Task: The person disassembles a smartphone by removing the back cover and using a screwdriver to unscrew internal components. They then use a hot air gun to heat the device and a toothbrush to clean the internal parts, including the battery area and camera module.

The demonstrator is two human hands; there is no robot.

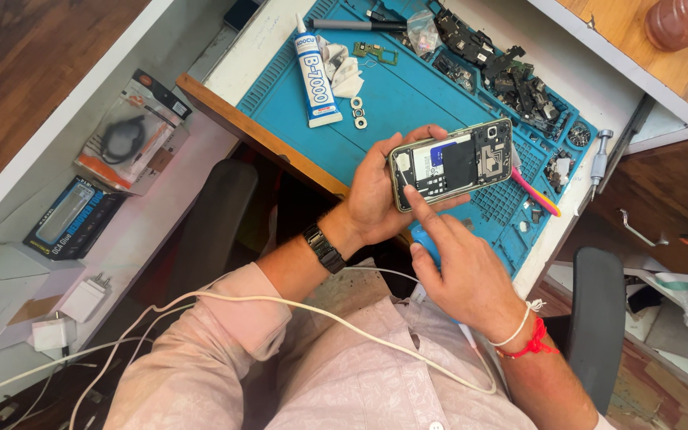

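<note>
My left hand (pixel 376 191) grips an opened phone (pixel 451 162) with its back cover off, so the battery and circuit boards show. It holds the phone over the near edge of a blue work mat (pixel 408 95). The index finger of my right hand (pixel 459 267) presses on the phone's lower left part. A blue object (pixel 426 241) sits partly hidden under my right hand; whether the hand holds it I cannot tell. A dark watch is on my left wrist, red and white threads on my right.
A white glue tube (pixel 314 76), small rings (pixel 357 111), a green board (pixel 377 53), several dark phone parts (pixel 511 76), a pink tool (pixel 537 191) and a screwdriver (pixel 600 159) lie on or by the mat. Packaged items (pixel 133 131) and chargers (pixel 85 299) sit on the left shelf. A white cable (pixel 320 314) crosses my lap.
</note>
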